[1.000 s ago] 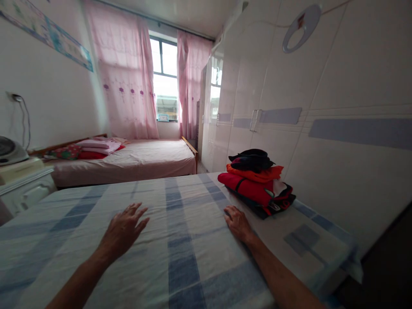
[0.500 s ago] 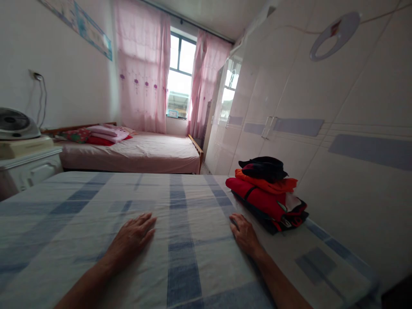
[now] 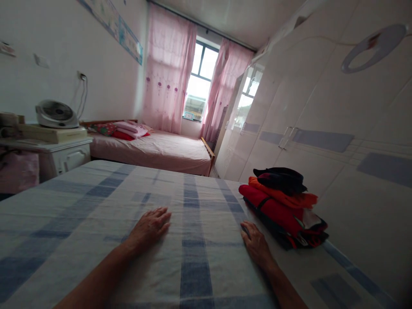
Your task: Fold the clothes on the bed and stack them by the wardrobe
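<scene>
My left hand (image 3: 150, 227) rests palm down on the white and blue checked bed sheet (image 3: 162, 266), its fingers stretched out and nothing in it. Across a dark blue stripe, my right hand (image 3: 255, 241) also lies on the sheet, fingers loosely extended and empty. Just beyond and to the right of that hand sits a stack of folded clothes (image 3: 280, 210). Red and black garments form its lower part, an orange one lies above, and a dark garment (image 3: 281, 180) tops the pile. The right hand is near the stack but apart from it.
White wardrobe doors (image 3: 309, 111) run along the right side. A second bed (image 3: 154, 150) with folded bedding (image 3: 130, 129) stands beyond, below pink curtains (image 3: 169, 73) and a window. At the left, a fan (image 3: 57, 114) sits on a box over a white cabinet (image 3: 72, 159).
The view has turned left and tilted, so the room appears shifted right and more of the cabinet shows. Both hands stay flat on the sheet in much the same places.
</scene>
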`<move>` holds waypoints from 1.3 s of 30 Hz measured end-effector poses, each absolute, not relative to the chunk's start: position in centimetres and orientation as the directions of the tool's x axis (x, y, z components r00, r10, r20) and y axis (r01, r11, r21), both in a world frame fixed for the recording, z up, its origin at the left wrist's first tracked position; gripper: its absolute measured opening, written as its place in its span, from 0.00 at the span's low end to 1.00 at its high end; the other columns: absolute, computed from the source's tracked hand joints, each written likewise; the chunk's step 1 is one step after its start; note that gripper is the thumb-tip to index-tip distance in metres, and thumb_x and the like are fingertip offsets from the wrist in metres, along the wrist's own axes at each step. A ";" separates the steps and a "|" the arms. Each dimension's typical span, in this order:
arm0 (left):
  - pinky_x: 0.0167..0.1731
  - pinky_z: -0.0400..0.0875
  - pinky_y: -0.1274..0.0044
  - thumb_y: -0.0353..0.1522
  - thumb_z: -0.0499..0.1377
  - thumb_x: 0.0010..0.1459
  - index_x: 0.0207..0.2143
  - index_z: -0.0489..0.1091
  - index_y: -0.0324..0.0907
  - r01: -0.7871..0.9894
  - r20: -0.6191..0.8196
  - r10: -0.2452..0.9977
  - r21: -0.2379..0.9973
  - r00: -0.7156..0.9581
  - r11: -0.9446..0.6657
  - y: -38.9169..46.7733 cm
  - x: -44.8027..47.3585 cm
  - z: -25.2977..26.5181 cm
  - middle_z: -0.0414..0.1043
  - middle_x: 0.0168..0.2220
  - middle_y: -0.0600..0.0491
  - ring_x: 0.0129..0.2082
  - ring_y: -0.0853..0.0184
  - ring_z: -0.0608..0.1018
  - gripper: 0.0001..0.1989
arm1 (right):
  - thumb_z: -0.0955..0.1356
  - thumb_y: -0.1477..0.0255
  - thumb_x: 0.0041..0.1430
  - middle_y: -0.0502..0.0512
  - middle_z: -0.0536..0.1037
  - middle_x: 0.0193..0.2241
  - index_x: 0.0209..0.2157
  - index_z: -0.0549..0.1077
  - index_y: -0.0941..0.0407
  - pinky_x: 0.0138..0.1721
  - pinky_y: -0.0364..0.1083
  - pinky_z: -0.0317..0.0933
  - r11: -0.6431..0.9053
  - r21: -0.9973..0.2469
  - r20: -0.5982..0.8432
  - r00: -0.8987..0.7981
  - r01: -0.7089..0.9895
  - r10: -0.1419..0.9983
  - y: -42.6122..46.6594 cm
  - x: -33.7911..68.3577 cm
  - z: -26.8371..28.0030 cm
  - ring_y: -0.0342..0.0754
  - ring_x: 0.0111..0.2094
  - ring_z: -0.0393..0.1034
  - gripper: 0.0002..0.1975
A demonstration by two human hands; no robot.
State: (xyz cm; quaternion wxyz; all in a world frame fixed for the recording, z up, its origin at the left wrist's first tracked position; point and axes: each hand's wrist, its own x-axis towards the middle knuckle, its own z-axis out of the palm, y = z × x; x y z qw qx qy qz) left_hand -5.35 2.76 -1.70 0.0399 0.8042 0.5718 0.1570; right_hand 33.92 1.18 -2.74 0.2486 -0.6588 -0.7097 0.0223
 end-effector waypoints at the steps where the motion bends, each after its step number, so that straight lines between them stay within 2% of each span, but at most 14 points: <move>1: 0.59 0.53 0.64 0.40 0.46 0.59 0.54 0.64 0.46 0.905 0.210 0.931 0.247 0.298 -0.345 2.8 -5.4 -1.8 0.59 0.60 0.49 0.60 0.61 0.61 0.23 | 0.56 0.68 0.59 0.60 0.67 0.51 0.49 0.69 0.62 0.60 0.47 0.51 0.130 -0.356 0.320 -0.010 0.926 0.947 1.2 33.9 -2.7 0.48 0.55 0.59 0.22; 20: 0.59 0.53 0.64 0.39 0.47 0.59 0.54 0.64 0.46 0.901 0.209 0.930 0.253 0.304 -0.351 2.6 -5.5 -1.5 0.58 0.60 0.49 0.60 0.60 0.61 0.22 | 0.56 0.68 0.58 0.60 0.67 0.51 0.49 0.69 0.63 0.60 0.47 0.50 0.134 -0.339 0.316 -0.021 0.931 0.949 1.3 34.0 -2.7 0.48 0.55 0.59 0.22; 26: 0.59 0.52 0.63 0.40 0.46 0.59 0.55 0.64 0.46 0.902 0.203 0.932 0.258 0.300 -0.346 2.6 -5.5 -1.6 0.58 0.60 0.49 0.60 0.60 0.60 0.23 | 0.56 0.69 0.59 0.61 0.66 0.52 0.50 0.69 0.62 0.60 0.48 0.51 0.116 -0.294 0.309 -0.020 0.949 0.951 1.1 33.6 -3.1 0.48 0.55 0.59 0.22; 28: 0.60 0.52 0.63 0.40 0.45 0.59 0.55 0.63 0.46 0.908 0.186 0.937 0.252 0.295 -0.336 2.6 -5.4 -1.5 0.58 0.60 0.49 0.61 0.60 0.60 0.24 | 0.59 0.69 0.57 0.60 0.67 0.52 0.49 0.70 0.60 0.57 0.47 0.55 0.126 -0.269 0.253 -0.057 0.955 0.966 1.3 33.8 -1.4 0.48 0.54 0.62 0.21; 31: 0.60 0.51 0.64 0.41 0.44 0.60 0.56 0.62 0.46 0.912 0.167 0.939 0.238 0.300 -0.333 2.6 -5.4 -1.5 0.56 0.61 0.50 0.61 0.60 0.59 0.24 | 0.64 0.66 0.53 0.57 0.72 0.47 0.43 0.74 0.57 0.45 0.42 0.64 0.199 -0.259 0.171 -0.158 0.945 0.973 2.4 35.1 4.3 0.46 0.44 0.70 0.18; 32: 0.60 0.51 0.64 0.41 0.44 0.60 0.56 0.62 0.46 0.912 0.166 0.939 0.236 0.302 -0.335 2.7 -5.4 -1.5 0.56 0.61 0.50 0.61 0.60 0.59 0.24 | 0.62 0.65 0.55 0.56 0.73 0.46 0.44 0.74 0.57 0.46 0.42 0.63 0.190 -0.254 0.217 -0.136 0.948 0.967 3.0 35.8 6.7 0.46 0.44 0.69 0.18; 33: 0.60 0.51 0.64 0.41 0.44 0.59 0.56 0.62 0.46 0.912 0.170 0.938 0.236 0.302 -0.336 2.7 -5.4 -1.5 0.56 0.61 0.50 0.61 0.60 0.59 0.24 | 0.60 0.65 0.58 0.57 0.71 0.49 0.49 0.71 0.57 0.51 0.44 0.59 0.173 -0.236 0.304 -0.096 0.956 0.948 3.8 36.6 9.1 0.47 0.48 0.67 0.20; 35: 0.60 0.52 0.64 0.41 0.45 0.59 0.56 0.63 0.45 0.911 0.182 0.937 0.239 0.297 -0.335 2.7 -5.5 -1.5 0.57 0.61 0.50 0.61 0.60 0.60 0.24 | 0.59 0.66 0.58 0.59 0.67 0.52 0.53 0.66 0.57 0.52 0.48 0.57 0.033 -0.095 0.557 0.025 0.995 0.830 5.5 38.3 13.2 0.51 0.50 0.64 0.22; 37: 0.60 0.52 0.64 0.41 0.45 0.59 0.56 0.63 0.46 0.912 0.185 0.938 0.239 0.294 -0.333 2.7 -5.5 -1.6 0.57 0.60 0.50 0.61 0.60 0.60 0.24 | 0.61 0.67 0.56 0.62 0.63 0.54 0.56 0.62 0.60 0.53 0.51 0.56 -0.080 0.014 0.636 0.053 0.997 0.770 7.1 39.8 15.5 0.55 0.54 0.60 0.26; 39: 0.60 0.52 0.64 0.41 0.45 0.59 0.56 0.63 0.46 0.912 0.181 0.937 0.237 0.298 -0.336 2.8 -5.5 -1.7 0.57 0.60 0.50 0.61 0.61 0.60 0.24 | 0.63 0.66 0.54 0.64 0.61 0.56 0.58 0.59 0.60 0.54 0.53 0.55 -0.136 0.028 0.601 0.091 0.990 0.794 8.4 41.0 16.0 0.57 0.56 0.57 0.30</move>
